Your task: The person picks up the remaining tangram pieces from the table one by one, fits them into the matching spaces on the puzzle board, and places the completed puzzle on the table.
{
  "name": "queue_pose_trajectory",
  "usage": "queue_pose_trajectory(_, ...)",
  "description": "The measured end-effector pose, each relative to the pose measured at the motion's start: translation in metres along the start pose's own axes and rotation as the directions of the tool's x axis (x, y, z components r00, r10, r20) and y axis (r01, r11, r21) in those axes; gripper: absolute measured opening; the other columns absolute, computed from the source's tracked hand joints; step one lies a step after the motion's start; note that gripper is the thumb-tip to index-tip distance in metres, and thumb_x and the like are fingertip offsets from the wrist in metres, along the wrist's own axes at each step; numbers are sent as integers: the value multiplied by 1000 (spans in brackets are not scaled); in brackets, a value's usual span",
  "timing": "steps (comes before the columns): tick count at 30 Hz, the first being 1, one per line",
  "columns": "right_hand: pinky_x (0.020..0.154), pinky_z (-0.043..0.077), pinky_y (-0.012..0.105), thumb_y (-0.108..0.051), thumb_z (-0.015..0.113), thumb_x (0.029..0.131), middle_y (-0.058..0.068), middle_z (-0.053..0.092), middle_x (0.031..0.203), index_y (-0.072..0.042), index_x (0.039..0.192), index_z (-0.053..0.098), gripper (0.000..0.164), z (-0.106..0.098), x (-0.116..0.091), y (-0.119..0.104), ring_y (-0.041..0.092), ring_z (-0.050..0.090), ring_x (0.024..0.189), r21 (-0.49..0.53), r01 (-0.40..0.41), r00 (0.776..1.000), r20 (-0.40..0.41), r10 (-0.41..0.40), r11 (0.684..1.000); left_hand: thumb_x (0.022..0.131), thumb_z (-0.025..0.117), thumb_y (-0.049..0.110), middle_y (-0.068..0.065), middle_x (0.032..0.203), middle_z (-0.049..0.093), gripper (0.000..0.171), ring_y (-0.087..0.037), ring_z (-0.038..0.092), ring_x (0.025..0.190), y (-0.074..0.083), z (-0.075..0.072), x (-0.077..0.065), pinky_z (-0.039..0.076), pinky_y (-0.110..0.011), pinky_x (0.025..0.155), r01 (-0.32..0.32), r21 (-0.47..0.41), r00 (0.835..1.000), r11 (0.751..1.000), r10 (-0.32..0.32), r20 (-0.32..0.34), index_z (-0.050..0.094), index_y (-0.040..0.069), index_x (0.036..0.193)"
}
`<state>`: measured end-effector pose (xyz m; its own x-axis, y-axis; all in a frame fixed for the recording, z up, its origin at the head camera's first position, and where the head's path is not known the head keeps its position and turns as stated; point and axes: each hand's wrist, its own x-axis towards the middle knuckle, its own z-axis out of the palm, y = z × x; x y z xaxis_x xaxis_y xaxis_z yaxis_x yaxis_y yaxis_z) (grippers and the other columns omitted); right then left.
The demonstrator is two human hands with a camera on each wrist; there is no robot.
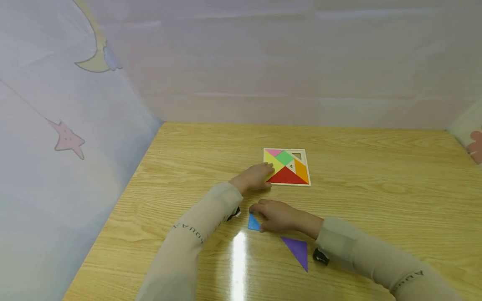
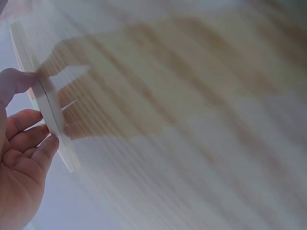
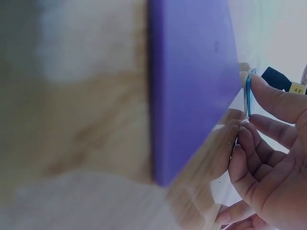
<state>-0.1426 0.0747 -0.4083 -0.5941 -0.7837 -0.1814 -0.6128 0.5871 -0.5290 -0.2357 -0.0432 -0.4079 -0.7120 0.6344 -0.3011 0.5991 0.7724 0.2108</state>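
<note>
A square tangram board [image 1: 310, 175] lies on the table with pink, green, yellow, red and orange pieces in it. Two pale triangular recesses with cut-out holes show at its upper right and near its middle. My left hand [image 1: 255, 177] rests over the board's left side, thumb at the near corner. In the left wrist view, the thumb and fingers [image 2: 46, 148] touch the board's edge. Closer to me, my right hand [image 1: 279, 216] pinches a blue triangle [image 1: 253, 223] between thumb and fingers. A large purple triangle [image 1: 299, 251] lies just below that hand and fills much of the right wrist view.
The wooden table [image 1: 376, 175] runs back to a pale cloth wall [image 1: 293, 62] and left to another printed with a moon and a star [image 1: 69, 139]. Black wrist devices hang under both sleeves, the right one [image 1: 321, 256] beside the purple triangle.
</note>
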Motion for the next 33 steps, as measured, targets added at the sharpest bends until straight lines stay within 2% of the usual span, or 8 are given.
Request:
queue_pose_trajectory(6, 60, 38, 24, -12, 69, 70, -4, 42, 73, -4, 104, 52, 38, 1, 2, 1, 11, 42, 66, 78, -9, 1000, -5, 10, 997, 85, 51, 24, -9, 137, 28, 52, -22, 20, 127, 0, 1, 1, 16, -28, 103, -7, 3, 1000, 1000, 7, -10, 37, 4, 130)
queue_pose_trajectory(17, 53, 39, 23, 5, 69, 63, 3, 45, 67, -6, 80, 44, 32, 3, 0, 1, 10, 41, 60, 216, 18, 996, -93, 3, 976, 84, 52, 24, -9, 137, 29, 52, -22, 21, 126, -1, 2, 0, 16, -28, 103, -13, 1, 999, 1000, 13, -33, 38, 4, 130)
queue_pose_trajectory(24, 52, 40, 22, 10, 64, 67, 3, 45, 67, -5, 85, 43, 31, 6, -1, 0, 11, 42, 59, 288, -26, 993, -100, 57, 957, 85, 51, 25, -8, 138, 27, 53, -21, 19, 127, 0, 2, -1, 15, -28, 103, -1, -17, 1000, 1000, 1, -13, 36, 4, 131)
queue_pose_trajectory(30, 52, 41, 21, 15, 48, 74, 0, 44, 69, -3, 91, 43, 25, 7, -4, 3, 8, 45, 57, 300, -4, 992, -119, 41, 954, 86, 52, 26, -7, 138, 26, 53, -20, 18, 128, -1, 3, -1, 15, -27, 103, 5, -46, 1000, 999, -5, -11, 35, 5, 132)
queue_pose_trajectory(33, 53, 42, 22, 14, 45, 74, 1, 45, 72, -3, 95, 44, 27, 5, -6, 6, 10, 46, 60, 311, -5, 992, -117, 44, 950, 86, 52, 26, -8, 138, 26, 54, -20, 18, 128, -1, 3, -1, 15, -27, 103, 4, -49, 1000, 999, -5, -16, 34, 5, 132)
